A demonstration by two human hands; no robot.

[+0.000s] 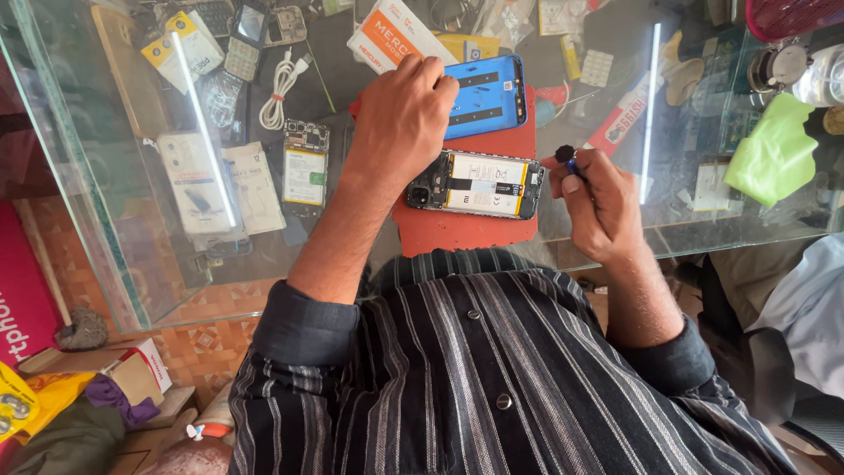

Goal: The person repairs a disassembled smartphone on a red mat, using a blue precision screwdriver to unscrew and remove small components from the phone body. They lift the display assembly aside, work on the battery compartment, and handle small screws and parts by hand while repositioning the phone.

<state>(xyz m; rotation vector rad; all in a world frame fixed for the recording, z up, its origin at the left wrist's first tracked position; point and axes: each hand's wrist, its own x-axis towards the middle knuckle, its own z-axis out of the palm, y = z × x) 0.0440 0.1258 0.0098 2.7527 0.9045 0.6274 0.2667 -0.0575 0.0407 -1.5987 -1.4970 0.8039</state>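
Observation:
An opened phone (479,185) with its battery and board showing lies on a red mat (466,233) on the glass counter. Just beyond it is a blue back cover (492,92). My left hand (400,114) rests on the mat with its fingers curled over the left end of that cover. What lies under the palm is hidden. To the right of the phone, my right hand (602,207) is closed around a small screwdriver (567,157) with a black cap, held close to the phone's right end.
A second opened phone (305,167), white packets, a coiled white cable (281,88) and an orange-and-white box (396,35) clutter the glass counter (105,220). A green cloth (774,149) lies at the right. Another person's clothed leg (791,299) is at the right edge.

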